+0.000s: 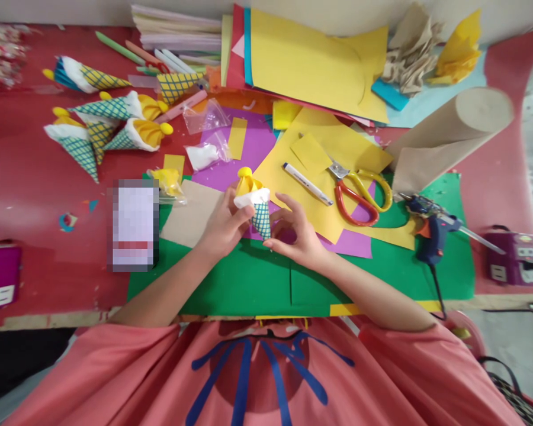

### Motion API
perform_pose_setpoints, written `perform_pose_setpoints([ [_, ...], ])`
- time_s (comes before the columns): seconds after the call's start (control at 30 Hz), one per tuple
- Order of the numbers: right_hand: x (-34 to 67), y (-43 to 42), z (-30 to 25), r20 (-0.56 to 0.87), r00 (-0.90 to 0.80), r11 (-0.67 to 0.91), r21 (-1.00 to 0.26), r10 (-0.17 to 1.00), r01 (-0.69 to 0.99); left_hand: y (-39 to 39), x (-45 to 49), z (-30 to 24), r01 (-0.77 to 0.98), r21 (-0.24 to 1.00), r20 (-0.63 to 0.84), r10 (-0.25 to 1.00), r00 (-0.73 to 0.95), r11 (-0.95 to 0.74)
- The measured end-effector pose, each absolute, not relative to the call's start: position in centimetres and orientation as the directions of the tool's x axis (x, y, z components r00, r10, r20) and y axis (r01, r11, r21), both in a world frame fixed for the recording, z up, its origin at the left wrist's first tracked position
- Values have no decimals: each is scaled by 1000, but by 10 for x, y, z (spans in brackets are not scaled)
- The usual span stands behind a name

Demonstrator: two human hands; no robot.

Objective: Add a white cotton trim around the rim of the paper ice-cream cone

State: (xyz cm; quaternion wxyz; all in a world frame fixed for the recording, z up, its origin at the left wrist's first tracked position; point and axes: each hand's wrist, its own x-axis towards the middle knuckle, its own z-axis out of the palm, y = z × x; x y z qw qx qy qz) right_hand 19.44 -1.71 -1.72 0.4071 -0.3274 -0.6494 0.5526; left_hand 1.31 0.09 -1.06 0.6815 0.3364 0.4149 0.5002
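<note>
My left hand (225, 223) is closed around a small craft ice cream cone (261, 218). The cone has a blue-green lattice pattern, a white rim and a yellow swirl topped by a yellow ball. It stands nearly upright, tip down. At the tip, my right hand (299, 234) has its fingers apart and curved, with the thumb by the point; whether it touches is hard to make out. Beneath lie a green sheet (240, 284) and purple paper (355, 244). A marker (308, 184) and red-and-yellow-handled scissors (359, 192) rest on yellow paper (275, 160).
Several similar cones (115, 121) lie at the upper left. A phone (134, 225), blurred out, sits left of my hands. On the right are a glue gun (433, 231), a brown paper roll (453, 139) and a purple power socket (513, 254). Stacked coloured sheets (311, 59) line the back.
</note>
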Motion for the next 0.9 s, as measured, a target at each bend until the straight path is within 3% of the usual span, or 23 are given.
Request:
perform_pose_setpoints([
  [0.23,200,-16,-10,139,-369,189,-977,919,100,7,14,-1,-466,777,-309,901,303,423],
  [0.43,203,-13,-6,265,-366,378,-882,892,282,3,19,-2,-457,764,-331,884,330,456],
  [0.53,202,-12,-5,261,-389,398,-856,884,330,1,21,-3,-450,772,-327,887,325,449],
  [0.73,203,-11,-4,232,-384,379,-849,894,369,1,17,-3,-389,754,-378,834,402,529],
  [0.9,204,-11,-3,283,-355,406,-846,891,346,3,18,1,-454,680,-425,814,396,576],
])
